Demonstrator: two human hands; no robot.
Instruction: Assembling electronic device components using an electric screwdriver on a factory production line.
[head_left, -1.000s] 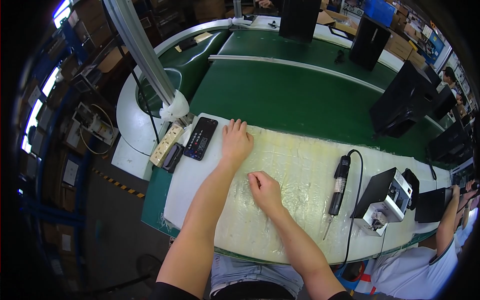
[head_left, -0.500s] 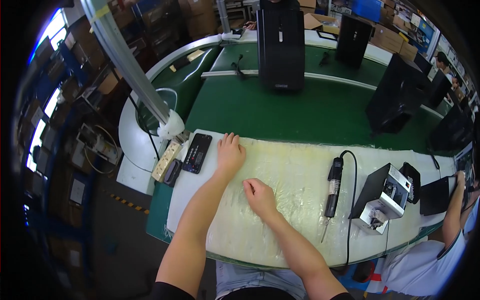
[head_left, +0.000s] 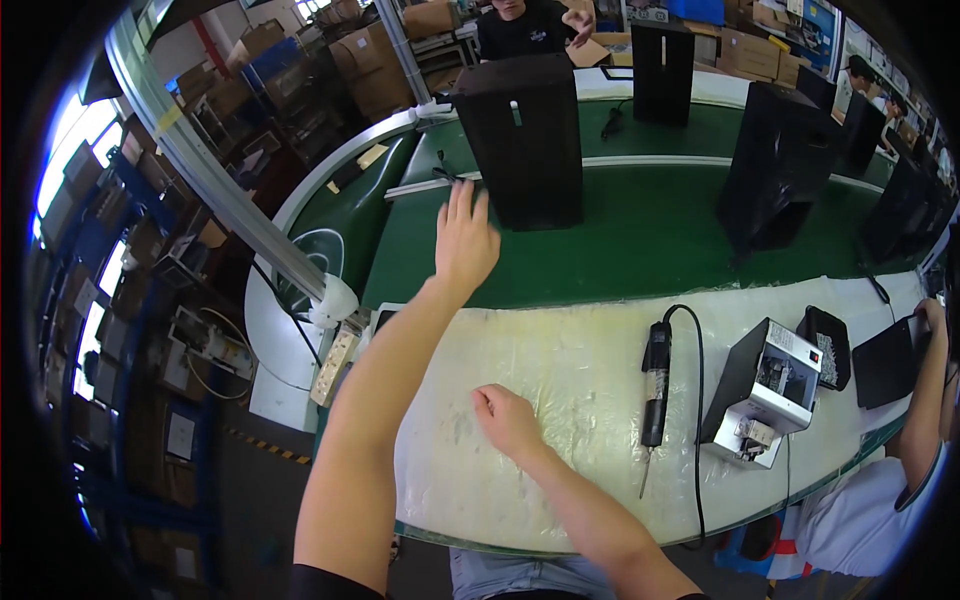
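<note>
My left hand (head_left: 467, 240) reaches out over the green conveyor belt (head_left: 620, 250), fingers stretched and apart, holding nothing. Close to its right stands a tall black cabinet (head_left: 530, 150) with a slot near its top; a gap seems to separate them. My right hand (head_left: 507, 422) rests curled into a loose fist on the pale, plastic-covered mat (head_left: 590, 350), and nothing shows in it. To its right lies a black electric screwdriver (head_left: 655, 385), its bit pointing toward me. My left forearm covers most of a phone (head_left: 384, 316) at the mat's left edge.
A black-and-white screw feeder (head_left: 765, 400) stands right of the screwdriver's cable, beside a black tray of screws (head_left: 828, 350). More black cabinets (head_left: 780, 170) stand on the belt. A metal post (head_left: 210, 160) rises at left. A co-worker's arm (head_left: 925, 400) touches a black panel (head_left: 885, 370).
My left hand has moved from the mat forward over the belt. The near black cabinet has come closer and now stands tilted in view. The view has shifted; my right hand stays on the mat.
</note>
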